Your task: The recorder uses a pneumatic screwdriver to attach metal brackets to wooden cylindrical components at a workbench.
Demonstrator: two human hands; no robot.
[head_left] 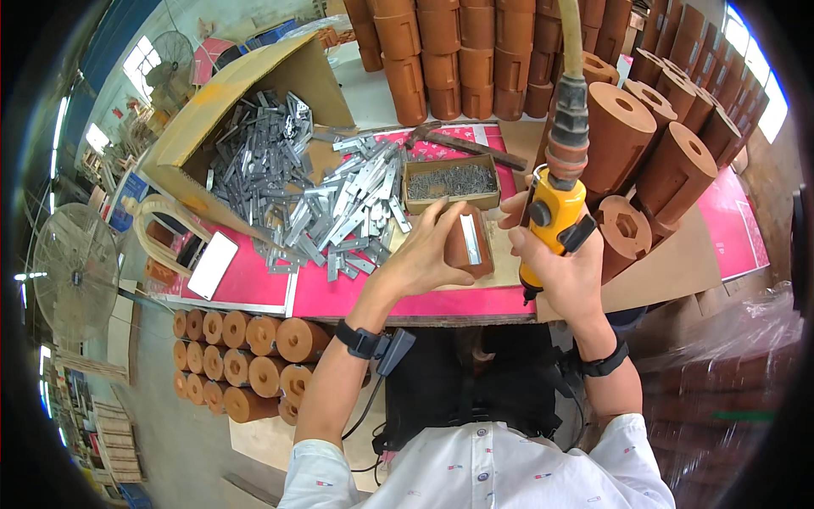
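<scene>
At left, loose metal plates (365, 191) spill from a cardboard box (178, 155). Your left hand (421, 259) is half curled, fingers at the far end and thumb at the near end of the brown block (455, 252), which lies strip-up just below the fastener tray (413, 204). The block looks rigid, moderately heavy, perhaps chippable; pinch its ends, off the smooth metal strip (471, 240). Your right hand (566, 276) wraps firmly round the yellow power tool (555, 219), hard-shelled and best gripped by its body.

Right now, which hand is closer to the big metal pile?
Left. The left hand is just right of the metal pile, holding the brown block; the right hand is farther right, holding the yellow tool.
</scene>
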